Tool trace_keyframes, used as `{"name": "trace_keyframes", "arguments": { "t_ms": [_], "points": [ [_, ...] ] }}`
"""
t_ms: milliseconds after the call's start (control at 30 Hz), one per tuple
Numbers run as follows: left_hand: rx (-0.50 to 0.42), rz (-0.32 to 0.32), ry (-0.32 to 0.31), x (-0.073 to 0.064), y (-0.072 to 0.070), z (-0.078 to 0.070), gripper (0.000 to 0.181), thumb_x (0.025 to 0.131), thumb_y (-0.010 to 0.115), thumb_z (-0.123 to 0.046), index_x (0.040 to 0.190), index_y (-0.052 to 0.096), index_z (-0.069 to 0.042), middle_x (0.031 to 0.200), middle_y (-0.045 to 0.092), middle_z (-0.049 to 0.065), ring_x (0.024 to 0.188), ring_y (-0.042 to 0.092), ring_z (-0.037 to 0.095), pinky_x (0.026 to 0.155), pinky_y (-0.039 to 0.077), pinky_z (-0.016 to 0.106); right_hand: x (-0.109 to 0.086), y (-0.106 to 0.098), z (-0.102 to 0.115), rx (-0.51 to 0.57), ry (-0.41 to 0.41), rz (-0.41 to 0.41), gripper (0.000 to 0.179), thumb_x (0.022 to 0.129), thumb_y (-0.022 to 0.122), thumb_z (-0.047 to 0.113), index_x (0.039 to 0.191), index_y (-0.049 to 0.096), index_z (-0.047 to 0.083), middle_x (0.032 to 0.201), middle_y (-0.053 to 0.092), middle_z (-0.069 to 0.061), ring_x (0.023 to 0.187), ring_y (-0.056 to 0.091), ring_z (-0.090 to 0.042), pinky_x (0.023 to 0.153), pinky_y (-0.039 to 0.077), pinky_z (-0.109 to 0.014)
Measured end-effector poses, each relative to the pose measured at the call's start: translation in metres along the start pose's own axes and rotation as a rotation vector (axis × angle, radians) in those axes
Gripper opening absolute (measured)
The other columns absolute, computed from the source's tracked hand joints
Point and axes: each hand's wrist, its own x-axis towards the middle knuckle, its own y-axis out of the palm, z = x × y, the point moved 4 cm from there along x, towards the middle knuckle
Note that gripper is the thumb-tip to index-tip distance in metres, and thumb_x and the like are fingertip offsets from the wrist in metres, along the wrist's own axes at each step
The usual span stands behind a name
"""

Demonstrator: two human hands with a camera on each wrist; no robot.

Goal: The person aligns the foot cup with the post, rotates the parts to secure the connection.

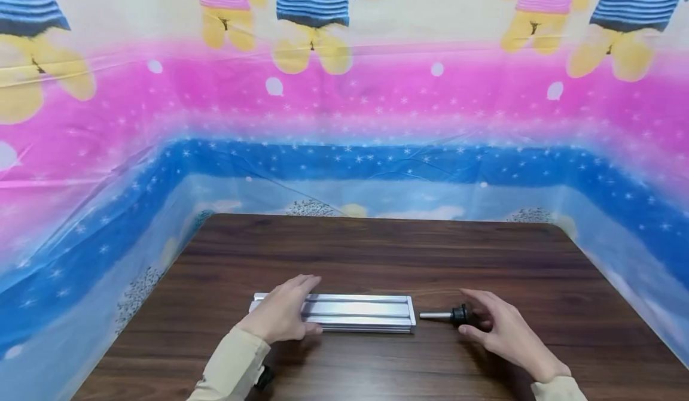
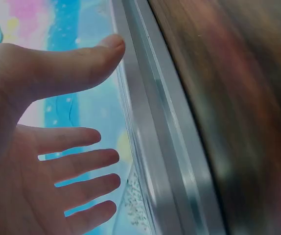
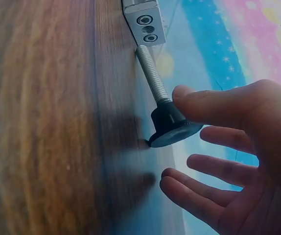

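Note:
A silver aluminium profile (image 1: 359, 309) lies lengthwise across the dark wooden table. My left hand (image 1: 283, 310) is over its left part, with straight, spread fingers and the thumb near its edge in the left wrist view. The profile's end plate (image 3: 136, 30) shows two socket screws and a threaded hole between them. To the right lies a levelling foot (image 3: 153, 76), its threaded stud directed at that plate and its black round base (image 1: 460, 314) at the other end. My right hand (image 1: 505, 329) is beside this base, thumb and fingers apart; whether the thumb touches it I cannot tell.
The brown table (image 1: 377, 251) has a far edge against a printed cloth (image 1: 344, 161) that hangs at the back and both sides. A small black object (image 1: 264, 378) shows at the left sleeve's cuff.

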Motion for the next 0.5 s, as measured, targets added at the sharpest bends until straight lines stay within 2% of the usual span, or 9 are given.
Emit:
{"name": "trace_keyframes", "arguments": {
  "t_ms": [267, 500],
  "points": [
    [0.046, 0.055, 0.067, 0.021, 0.009, -0.014, 0.088, 0.073, 0.091, -0.031, 0.143, 0.051, 0.004, 0.144, 0.054, 0.022, 0.131, 0.054, 0.042, 0.107, 0.044, 0.054, 0.007, -0.003, 0.007, 0.021, -0.010, 0.052, 0.067, 0.083, 0.083, 0.022, 0.141, 0.056, 0.002, 0.134, 0.062, -0.019, 0.112, 0.068, -0.037, 0.086, 0.056, -0.049],
    [0.067, 0.094, 0.085, 0.030, 0.019, -0.023, 0.085, 0.072, 0.092, -0.031, 0.140, 0.054, 0.004, 0.137, 0.060, 0.018, 0.124, 0.060, 0.038, 0.105, 0.047, 0.051, 0.009, -0.003, 0.008, 0.036, -0.019, 0.105, 0.065, 0.085, 0.082, 0.022, 0.140, 0.056, 0.000, 0.135, 0.062, -0.020, 0.113, 0.067, -0.039, 0.089, 0.055, -0.050]
  ]
}}
